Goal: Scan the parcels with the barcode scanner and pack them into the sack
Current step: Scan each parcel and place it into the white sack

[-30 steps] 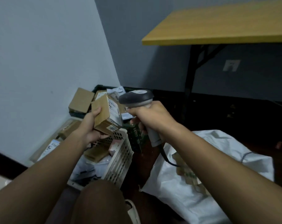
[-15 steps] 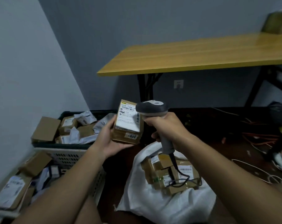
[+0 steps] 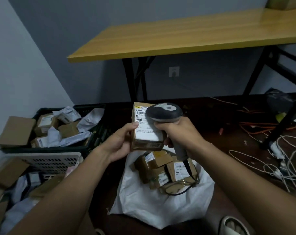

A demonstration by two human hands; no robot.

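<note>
A person's left hand (image 3: 120, 141) grips a small cardboard parcel (image 3: 146, 131) by its left edge, thumb curled onto the white shipping label, holding it upright just above the open white sack (image 3: 160, 206) on the floor. The right hand (image 3: 179, 131) is wrapped around the handle of a corded barcode scanner (image 3: 164, 112), whose head sits right against the parcel's upper right corner, covering part of the label.

The box looks light and stiff (one hand carries it easily), with taped, fairly smooth faces; a hold on the side edges seems best, since it keeps the barcode clear. Several scanned-looking boxes (image 3: 164, 168) already lie in the sack's mouth, and the scanner's black cable (image 3: 181, 190) loops over them, a likely snag when the next parcel goes in.

To the left, a dark crate (image 3: 93, 133) holds more boxes and crumpled poly mailers, and a pale perforated basket (image 3: 54, 161) nearer the person holds others. A wooden table (image 3: 186, 38) stands behind, with a tangle of white and orange cables (image 3: 271, 160) on the floor at right.
</note>
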